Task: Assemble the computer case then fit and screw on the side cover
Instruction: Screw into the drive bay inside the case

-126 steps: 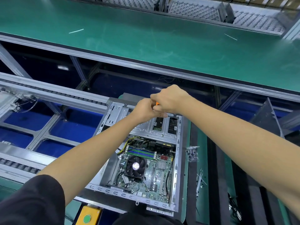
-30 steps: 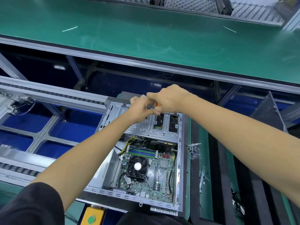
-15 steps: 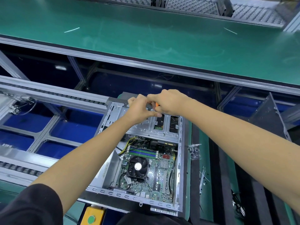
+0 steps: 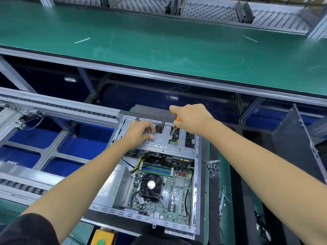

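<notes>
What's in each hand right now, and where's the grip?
The right hand holds a screwdriver by its orange handle, tip down on the drive cage. The left hand rests on that cage, blurred; holding anything cannot be told.

Single head-worn wide-angle view, looking forward and steeply down, close over the open computer case, green conveyor belt across the far background

green belt | orange screwdriver handle | silver case | black sleeve
</notes>
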